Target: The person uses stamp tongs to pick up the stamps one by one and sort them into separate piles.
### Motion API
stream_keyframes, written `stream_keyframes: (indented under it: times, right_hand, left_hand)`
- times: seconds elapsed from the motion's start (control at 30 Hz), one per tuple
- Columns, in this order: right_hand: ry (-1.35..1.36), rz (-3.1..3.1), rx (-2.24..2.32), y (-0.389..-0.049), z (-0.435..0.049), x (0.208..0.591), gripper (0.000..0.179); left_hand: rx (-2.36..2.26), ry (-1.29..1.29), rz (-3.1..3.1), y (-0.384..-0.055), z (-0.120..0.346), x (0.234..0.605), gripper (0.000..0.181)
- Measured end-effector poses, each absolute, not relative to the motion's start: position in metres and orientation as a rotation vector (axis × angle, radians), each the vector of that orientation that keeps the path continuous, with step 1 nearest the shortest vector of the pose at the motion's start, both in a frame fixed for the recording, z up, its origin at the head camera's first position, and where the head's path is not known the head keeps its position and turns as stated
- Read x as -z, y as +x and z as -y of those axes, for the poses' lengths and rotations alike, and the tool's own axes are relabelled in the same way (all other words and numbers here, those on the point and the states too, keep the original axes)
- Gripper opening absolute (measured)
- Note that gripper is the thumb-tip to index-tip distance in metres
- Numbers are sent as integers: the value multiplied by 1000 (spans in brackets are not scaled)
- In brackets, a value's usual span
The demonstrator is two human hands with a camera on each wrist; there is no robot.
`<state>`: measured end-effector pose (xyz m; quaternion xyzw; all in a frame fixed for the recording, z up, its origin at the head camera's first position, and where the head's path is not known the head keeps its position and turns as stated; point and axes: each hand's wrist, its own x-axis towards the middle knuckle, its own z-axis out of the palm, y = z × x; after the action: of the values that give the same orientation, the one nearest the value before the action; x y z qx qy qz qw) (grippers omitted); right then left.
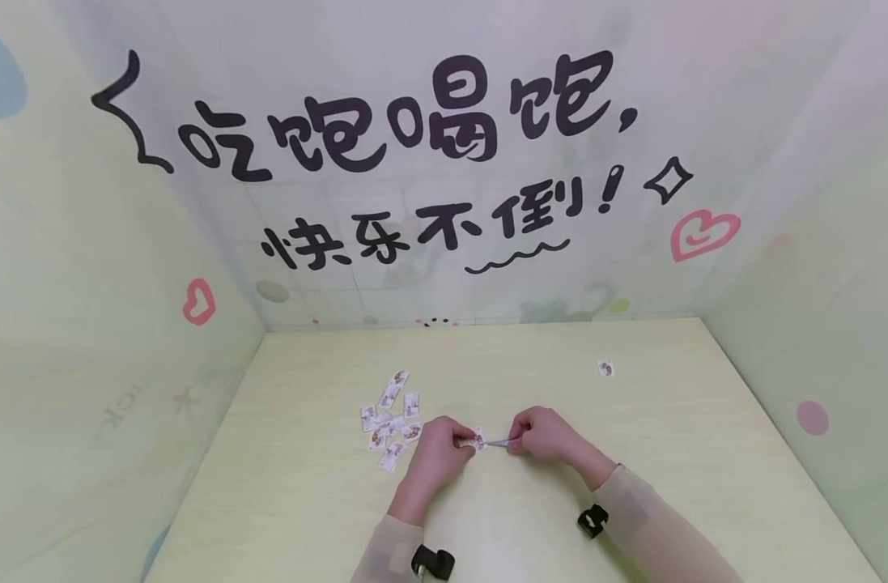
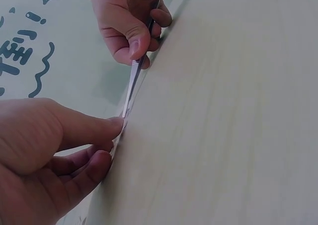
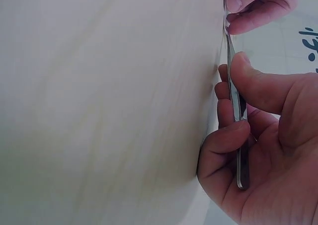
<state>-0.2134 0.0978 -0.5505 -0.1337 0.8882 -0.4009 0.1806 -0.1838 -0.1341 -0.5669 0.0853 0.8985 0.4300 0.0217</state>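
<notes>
Between the hands, in the head view, is a small white paper piece (image 1: 479, 440) printed with a coloured picture. My left hand (image 1: 439, 449) pinches its left side between thumb and fingers, low over the table. My right hand (image 1: 545, 435) grips a pair of metal tweezers (image 3: 233, 86), with the thumb along one side and curled fingers on the other. The tweezers' tips point left and meet the paper beside the left thumb. In the left wrist view the paper shows nearly edge-on, mostly hidden by the left fingertips (image 2: 117, 123).
Several similar printed paper pieces (image 1: 391, 425) lie loosely grouped left of the left hand, some overlapping. A single printed piece (image 1: 606, 368) lies at the back right. The pale wooden table (image 1: 305, 502) is bounded by printed walls (image 1: 444, 291) at the back and sides.
</notes>
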Motion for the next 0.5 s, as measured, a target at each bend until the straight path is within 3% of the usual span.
stream_keyframes:
  times: [0.5]
  right_hand:
    - [-360, -2476, 1213, -210, -98, 547, 12]
  left_hand:
    - [-1391, 58, -2840, -185, 181, 541, 22]
